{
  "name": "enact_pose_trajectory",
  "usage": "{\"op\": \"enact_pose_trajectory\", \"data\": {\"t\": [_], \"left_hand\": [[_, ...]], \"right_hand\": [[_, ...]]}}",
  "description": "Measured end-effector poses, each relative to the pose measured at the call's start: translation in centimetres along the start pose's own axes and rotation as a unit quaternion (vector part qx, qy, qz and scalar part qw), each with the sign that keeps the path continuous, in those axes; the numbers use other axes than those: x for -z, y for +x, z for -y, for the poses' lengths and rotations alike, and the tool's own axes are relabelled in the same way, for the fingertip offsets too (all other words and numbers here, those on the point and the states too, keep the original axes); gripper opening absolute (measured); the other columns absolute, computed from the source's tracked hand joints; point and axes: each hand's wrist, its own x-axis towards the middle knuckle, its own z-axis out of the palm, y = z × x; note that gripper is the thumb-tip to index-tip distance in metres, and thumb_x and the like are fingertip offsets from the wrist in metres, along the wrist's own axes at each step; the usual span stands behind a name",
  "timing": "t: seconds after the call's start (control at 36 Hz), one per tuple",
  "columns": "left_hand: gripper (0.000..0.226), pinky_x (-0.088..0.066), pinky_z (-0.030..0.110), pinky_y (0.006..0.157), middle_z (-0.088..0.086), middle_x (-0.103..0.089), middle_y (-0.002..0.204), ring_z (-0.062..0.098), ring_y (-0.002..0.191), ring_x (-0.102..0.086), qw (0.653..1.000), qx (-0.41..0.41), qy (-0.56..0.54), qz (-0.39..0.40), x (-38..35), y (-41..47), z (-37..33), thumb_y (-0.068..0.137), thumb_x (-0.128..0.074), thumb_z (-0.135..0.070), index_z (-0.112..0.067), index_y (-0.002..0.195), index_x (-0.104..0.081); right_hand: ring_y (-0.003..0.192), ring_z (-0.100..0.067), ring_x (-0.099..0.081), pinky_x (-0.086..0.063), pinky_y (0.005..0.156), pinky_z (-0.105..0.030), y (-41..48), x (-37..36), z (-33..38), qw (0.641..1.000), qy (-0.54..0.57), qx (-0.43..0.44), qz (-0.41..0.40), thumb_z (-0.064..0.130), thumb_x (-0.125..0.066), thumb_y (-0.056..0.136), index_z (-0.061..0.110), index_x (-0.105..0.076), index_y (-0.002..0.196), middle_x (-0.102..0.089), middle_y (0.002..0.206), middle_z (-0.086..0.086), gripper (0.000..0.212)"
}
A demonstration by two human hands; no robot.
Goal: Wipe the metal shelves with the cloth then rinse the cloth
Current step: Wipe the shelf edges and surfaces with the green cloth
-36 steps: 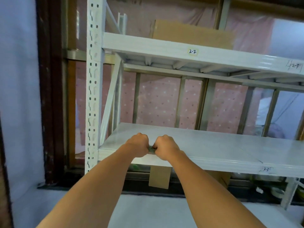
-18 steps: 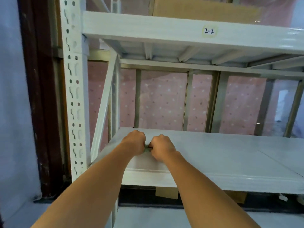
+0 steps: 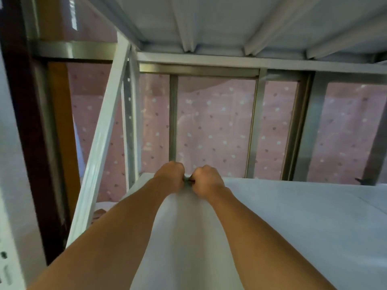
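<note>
A white metal shelf (image 3: 293, 216) stretches out under both my arms. My left hand (image 3: 170, 175) and my right hand (image 3: 207, 181) are fists side by side near the shelf's far left corner. Both are closed on a small dark green cloth (image 3: 187, 181), of which only a sliver shows between the knuckles. The cloth is pressed down on the shelf surface. Above, the ribbed underside of the upper shelf (image 3: 209, 24) fills the top of the view.
A white diagonal brace (image 3: 102, 143) and a perforated upright (image 3: 127, 130) stand at the shelf's left end. Behind the rack are metal window bars (image 3: 253, 126) and a pink dotted curtain (image 3: 213, 126). A dark wooden frame (image 3: 25, 122) runs down the left.
My head has moved in close under the upper shelf. Both hands, still closed on the cloth, have pushed from the front edge toward the back of the shelf.
</note>
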Motion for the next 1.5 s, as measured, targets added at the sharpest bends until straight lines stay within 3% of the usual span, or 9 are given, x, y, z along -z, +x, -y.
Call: {"op": "enact_pose_trajectory", "data": {"t": [0.14,0.25,0.44,0.72,0.92,1.03,1.14,1.36,1.5], "left_hand": [[0.024,-0.050,0.033,0.068,0.006,-0.047,0.069,0.027,0.076,-0.057,1.000,0.012,0.003,0.006,-0.4,3.0,1.1,0.086,-0.061,-0.016,-0.011,0.065,-0.051],[0.010,-0.055,0.033,0.072,0.006,-0.052,0.074,0.025,0.076,-0.060,1.000,0.004,0.023,0.021,-0.3,4.1,2.5,0.085,-0.062,-0.016,-0.009,0.079,-0.065],[0.005,-0.048,0.032,0.071,0.005,-0.044,0.079,0.024,0.078,-0.054,0.994,0.011,0.106,0.008,-0.1,4.2,5.9,0.090,-0.056,-0.011,-0.010,0.089,-0.061],[0.020,-0.052,0.036,0.085,0.012,-0.061,0.113,0.030,0.102,-0.064,0.990,0.025,0.138,0.033,0.7,3.1,6.7,0.090,-0.059,-0.008,-0.007,0.109,-0.065],[0.023,-0.052,0.036,0.084,0.006,-0.048,0.098,0.030,0.104,-0.061,0.986,0.029,0.159,0.050,1.7,0.7,7.6,0.091,-0.057,-0.005,-0.005,0.113,-0.063],[0.007,-0.056,0.037,0.084,0.006,-0.053,0.088,0.028,0.090,-0.062,0.980,0.016,0.184,0.079,2.9,-1.5,7.2,0.091,-0.057,-0.007,-0.008,0.094,-0.062],[0.030,-0.053,0.037,0.075,0.004,-0.044,0.070,0.024,0.070,-0.051,0.977,0.003,0.200,0.079,3.8,-4.3,7.1,0.086,-0.054,-0.001,-0.013,0.061,-0.043],[0.031,-0.053,0.036,0.067,0.005,-0.049,0.077,0.023,0.069,-0.054,0.972,-0.001,0.211,0.101,6.0,-11.6,6.2,0.080,-0.058,0.006,-0.014,0.060,-0.046],[0.027,-0.058,0.035,0.075,0.003,-0.053,0.061,0.019,0.060,-0.055,0.966,0.027,0.206,0.153,8.1,-16.3,5.5,0.074,-0.070,-0.002,-0.011,0.057,-0.052]], "right_hand": [[0.101,-0.035,-0.062,-0.053,0.087,-0.035,3.3,-0.9,-0.1,1.000,0.007,0.010,-0.002,0.014,-0.059,0.090,0.012,-0.073,0.112,-0.064,0.111,-0.017,0.027],[0.104,-0.034,-0.062,-0.053,0.090,-0.035,4.7,-1.3,1.0,1.000,0.008,0.016,0.011,0.013,-0.058,0.092,0.010,-0.070,0.118,-0.063,0.114,-0.017,0.028],[0.102,-0.034,-0.063,-0.051,0.086,-0.035,6.4,-2.2,4.7,0.998,0.027,0.049,0.023,0.013,-0.056,0.095,0.007,-0.068,0.117,-0.063,0.113,-0.018,0.026],[0.106,-0.034,-0.063,-0.050,0.090,-0.037,6.4,-2.7,6.7,0.996,0.040,0.072,0.024,0.009,-0.052,0.095,0.004,-0.066,0.117,-0.063,0.116,-0.019,0.027],[0.107,-0.036,-0.062,-0.049,0.090,-0.036,4.4,-2.3,8.5,0.994,0.058,0.085,0.023,0.011,-0.055,0.094,0.003,-0.067,0.118,-0.064,0.116,-0.019,0.028],[0.102,-0.034,-0.064,-0.050,0.087,-0.034,2.6,-1.9,9.1,0.994,0.070,0.082,0.027,0.014,-0.057,0.093,0.005,-0.069,0.113,-0.067,0.110,-0.017,0.025],[0.096,-0.031,-0.065,-0.052,0.084,-0.032,0.3,-1.7,9.9,0.993,0.084,0.079,0.018,0.026,-0.060,0.090,0.014,-0.075,0.105,-0.069,0.100,-0.011,0.024],[0.103,-0.030,-0.063,-0.052,0.092,-0.034,-6.1,0.1,11.9,0.992,0.106,0.061,0.030,0.020,-0.062,0.089,0.014,-0.073,0.111,-0.067,0.112,-0.011,0.025],[0.095,-0.027,-0.064,-0.054,0.085,-0.029,-11.2,1.7,13.1,0.994,0.086,0.058,0.029,0.021,-0.059,0.089,0.020,-0.075,0.111,-0.070,0.107,-0.007,0.027]]}}
